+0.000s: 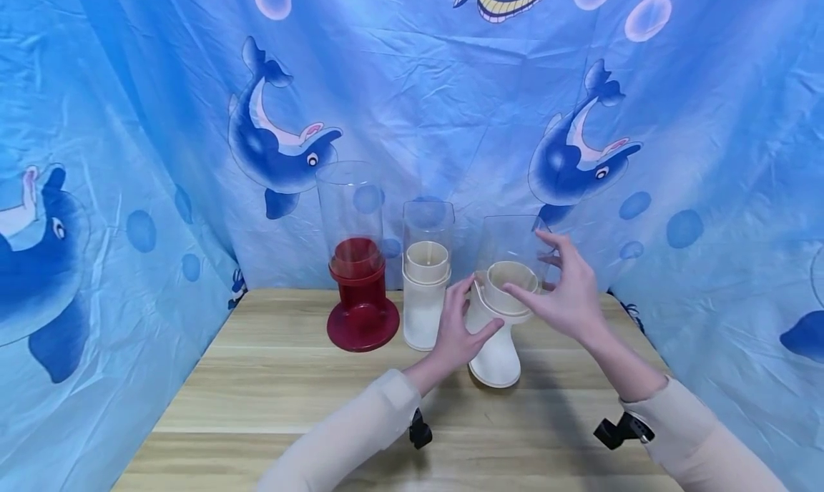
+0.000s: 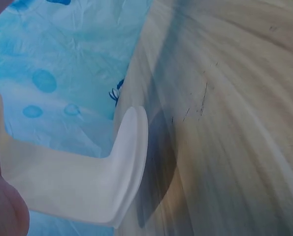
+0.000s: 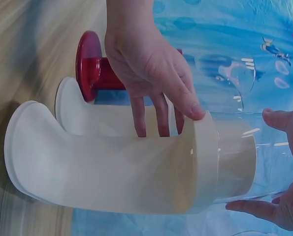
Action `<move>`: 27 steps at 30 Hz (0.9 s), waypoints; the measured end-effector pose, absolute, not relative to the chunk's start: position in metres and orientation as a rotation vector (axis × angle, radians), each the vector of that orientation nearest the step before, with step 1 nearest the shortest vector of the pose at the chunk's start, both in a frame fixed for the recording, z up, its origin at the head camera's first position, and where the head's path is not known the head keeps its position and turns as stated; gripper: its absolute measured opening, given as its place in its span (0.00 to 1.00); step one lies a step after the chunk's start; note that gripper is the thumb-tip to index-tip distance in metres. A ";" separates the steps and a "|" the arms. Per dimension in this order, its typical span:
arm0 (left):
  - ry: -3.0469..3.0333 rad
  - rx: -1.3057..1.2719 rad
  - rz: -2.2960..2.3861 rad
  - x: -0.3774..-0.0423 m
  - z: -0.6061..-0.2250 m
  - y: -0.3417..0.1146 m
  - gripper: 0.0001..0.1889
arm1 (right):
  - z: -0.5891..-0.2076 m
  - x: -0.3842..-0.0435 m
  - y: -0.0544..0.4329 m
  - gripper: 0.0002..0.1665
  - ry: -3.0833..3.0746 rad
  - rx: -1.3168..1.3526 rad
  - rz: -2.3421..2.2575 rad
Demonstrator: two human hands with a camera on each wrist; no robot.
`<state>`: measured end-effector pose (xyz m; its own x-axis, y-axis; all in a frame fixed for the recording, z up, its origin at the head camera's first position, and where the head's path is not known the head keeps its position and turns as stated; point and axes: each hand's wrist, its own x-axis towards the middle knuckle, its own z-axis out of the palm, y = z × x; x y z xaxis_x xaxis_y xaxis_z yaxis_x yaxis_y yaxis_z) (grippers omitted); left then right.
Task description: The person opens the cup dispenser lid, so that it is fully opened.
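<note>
A white stand (image 1: 497, 356) with a round foot is at the right of the table, and a clear cylinder (image 1: 508, 236) sits around its inner collar. My left hand (image 1: 460, 327) holds the stand just under its wide upper rim, thumb at the rim and fingers along the far side in the right wrist view. Around the cylinder's lower part, my right hand (image 1: 566, 292) has its thumb and fingers spread on opposite sides. In the left wrist view the stand's foot (image 2: 129, 162) shows close over the wooden table (image 2: 225, 147), with a shadow beside it.
Just left of the hands stands a second white stand (image 1: 421, 317) with a clear sleeve (image 1: 428, 217). Farther left is a dark red stand (image 1: 363, 320) with a taller clear cylinder (image 1: 347, 199). A blue dolphin-print curtain (image 1: 412, 84) hangs behind the table and along both sides.
</note>
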<state>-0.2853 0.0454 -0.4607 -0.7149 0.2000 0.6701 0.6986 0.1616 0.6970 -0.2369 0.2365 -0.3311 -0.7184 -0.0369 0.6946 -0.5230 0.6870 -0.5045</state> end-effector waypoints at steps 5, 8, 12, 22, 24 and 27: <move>-2.036 -0.840 -1.606 -0.275 -0.459 0.035 0.48 | -0.331 -0.225 0.230 0.58 -2.228 0.444 0.938; -2.033 -0.851 -1.624 -0.269 -0.460 0.028 0.49 | -0.333 -0.218 0.225 0.58 -2.231 0.447 0.948; -2.061 -0.845 -1.670 -0.258 -0.462 0.018 0.51 | -0.340 -0.211 0.219 0.58 -2.228 0.461 0.968; -2.125 -0.732 -1.707 -0.239 -0.470 -0.012 0.57 | -0.350 -0.198 0.196 0.59 -2.254 0.481 1.023; -2.108 -0.745 -1.704 -0.236 -0.471 -0.017 0.56 | -0.351 -0.196 0.191 0.59 -2.247 0.487 1.004; -2.080 -0.787 -1.687 -0.233 -0.470 -0.025 0.56 | -0.351 -0.194 0.185 0.60 -2.230 0.499 0.958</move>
